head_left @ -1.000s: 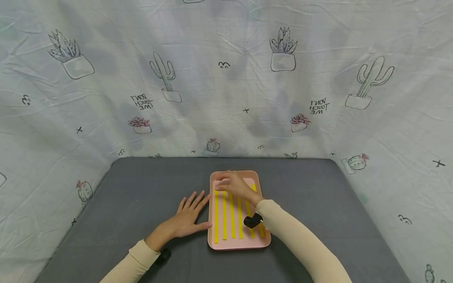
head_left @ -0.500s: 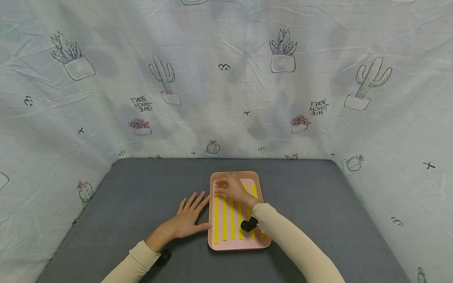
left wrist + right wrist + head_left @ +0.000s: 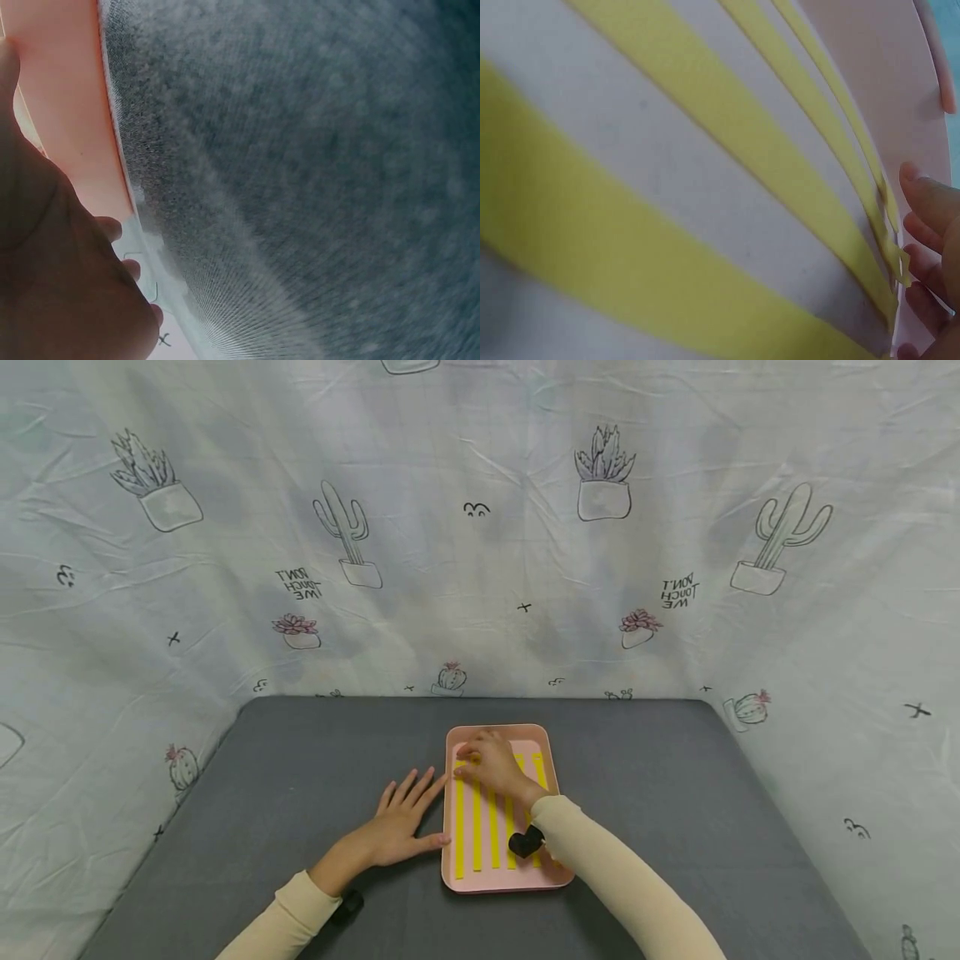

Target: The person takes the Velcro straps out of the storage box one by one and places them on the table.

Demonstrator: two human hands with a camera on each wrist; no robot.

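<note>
A shallow pink tray (image 3: pixel 501 883) lies on the grey table, long side pointing away from me. Lengthwise across its pale bottom run several flat yellow strips (image 3: pixel 477 835). My left hand (image 3: pixel 401 827) lies flat with fingers spread, thumb tip and a fingertip right at the tray's left edge. My right hand (image 3: pixel 498 768) is over the far left part of the tray, fingers bent down to the strips' far ends. In the right wrist view its fingertips (image 3: pixel 926 262) are right at a small raised yellow end (image 3: pixel 904 268); I cannot tell whether they pinch it.
The grey tabletop (image 3: pixel 285 793) spreads out around the tray. Behind it and at both sides hangs a white cloth (image 3: pixel 420 543) printed with potted cacti. My right sleeve (image 3: pixel 622 868) crosses the tray's near right corner, and a black wrist camera (image 3: pixel 527 842) covers parts of some strips.
My right hand has drawn slightly nearer to me, its fingers shifting at the far ends of the left strips. The left hand and the tray have stayed in place.
</note>
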